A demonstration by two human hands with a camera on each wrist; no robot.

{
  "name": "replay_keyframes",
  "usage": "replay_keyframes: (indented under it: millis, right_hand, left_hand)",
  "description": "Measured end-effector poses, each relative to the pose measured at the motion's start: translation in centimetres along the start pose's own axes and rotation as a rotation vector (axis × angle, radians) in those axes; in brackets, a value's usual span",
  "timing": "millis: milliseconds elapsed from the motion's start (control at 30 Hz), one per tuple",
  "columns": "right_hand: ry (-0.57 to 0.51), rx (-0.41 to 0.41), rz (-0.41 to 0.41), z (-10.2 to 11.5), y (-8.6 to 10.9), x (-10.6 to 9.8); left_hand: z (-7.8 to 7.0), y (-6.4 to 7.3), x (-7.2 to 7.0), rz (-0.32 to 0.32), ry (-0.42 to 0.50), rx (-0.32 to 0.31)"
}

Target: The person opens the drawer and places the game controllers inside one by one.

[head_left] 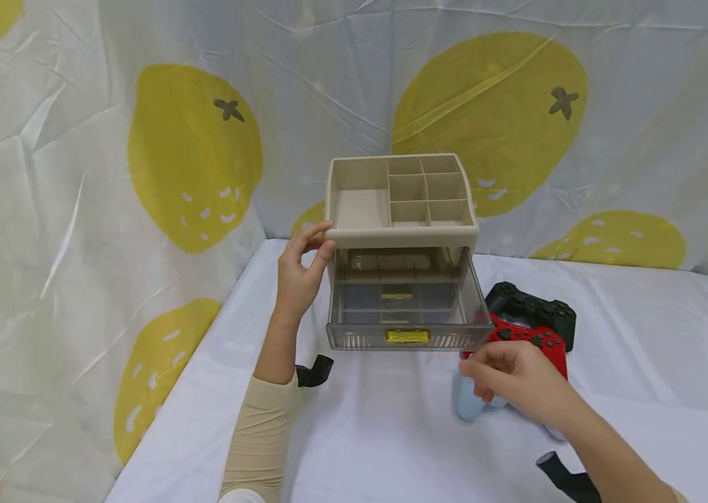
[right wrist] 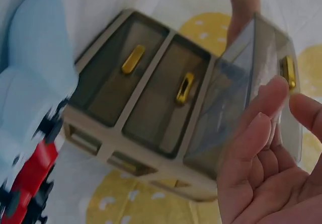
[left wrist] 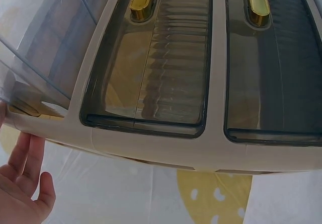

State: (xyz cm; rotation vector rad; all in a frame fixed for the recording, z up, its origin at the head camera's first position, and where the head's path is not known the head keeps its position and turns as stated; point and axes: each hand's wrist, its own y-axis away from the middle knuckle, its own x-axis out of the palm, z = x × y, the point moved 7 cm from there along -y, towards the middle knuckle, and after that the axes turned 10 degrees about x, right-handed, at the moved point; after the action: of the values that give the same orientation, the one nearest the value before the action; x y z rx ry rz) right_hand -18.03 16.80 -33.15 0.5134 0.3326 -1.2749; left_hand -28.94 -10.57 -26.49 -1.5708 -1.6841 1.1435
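Note:
A beige desktop organizer (head_left: pixel 401 237) with a divided top tray stands in the head view's middle. Its smoky clear top drawer (head_left: pixel 354 338), with a gold handle (head_left: pixel 408 337), is pulled out. Two lower drawers (right wrist: pixel 166 103) are closed in the right wrist view. My left hand (head_left: pixel 301 276) touches the organizer's left side near the tray rim, fingers extended; the left wrist view shows its fingers (left wrist: pixel 32 158) against the beige frame. By the drawer's front right corner is my right hand (head_left: pixel 517 377), its fingers loosely bent, with nothing between thumb and fingers in the right wrist view.
Right of the organizer, game controllers lie close together: a black one (head_left: pixel 545 311), a red one (head_left: pixel 551 342) and a light blue one (head_left: pixel 468 399), partly behind my right hand. A white cloth (head_left: pixel 379 433) covers the table; a lemon-print curtain (head_left: pixel 329 84) hangs behind.

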Motion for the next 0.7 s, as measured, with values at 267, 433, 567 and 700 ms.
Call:
replay_keyframes:
  millis: [267,433,567,700]
  right_hand:
    - [0.169,0.119,-0.012,-5.0,-1.7,-6.0]
    - [0.232,0.259,-0.005,-9.6,-4.3,-9.4]
    - [0.23,0.363,-0.057,-12.5,-5.5,-12.1]
    - [0.205,0.423,-0.135,-14.7,-6.2,-14.1]
  left_hand:
    - [2.2,0.5,-0.2,0.002,-0.004,-0.002]
    - [0.0,-0.1,-0.2,-0.003,-0.006,0.011]
    - [-0.5,-0.2,-0.2,0.0,-0.008,0.002]
    - [-0.5,-0.1,0.0,0.004,0.004,-0.004]
